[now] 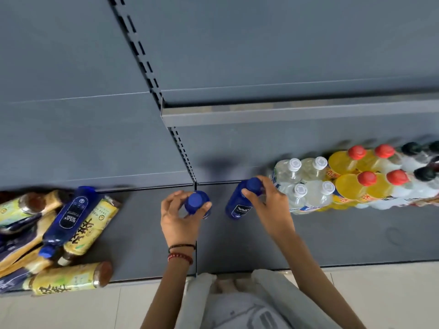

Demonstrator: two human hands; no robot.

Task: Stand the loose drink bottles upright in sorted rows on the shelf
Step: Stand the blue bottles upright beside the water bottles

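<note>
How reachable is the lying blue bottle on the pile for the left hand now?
Probably not yet: the left hand grips an upright blue bottle. Only bare shelf separates it from the lying blue bottle, so letting go should suffice.

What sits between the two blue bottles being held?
Head view: only bare dark grey metal shelf separates the upright blue plastic bottle in the left hand from the tilted blue plastic bottle in the right hand.
</note>
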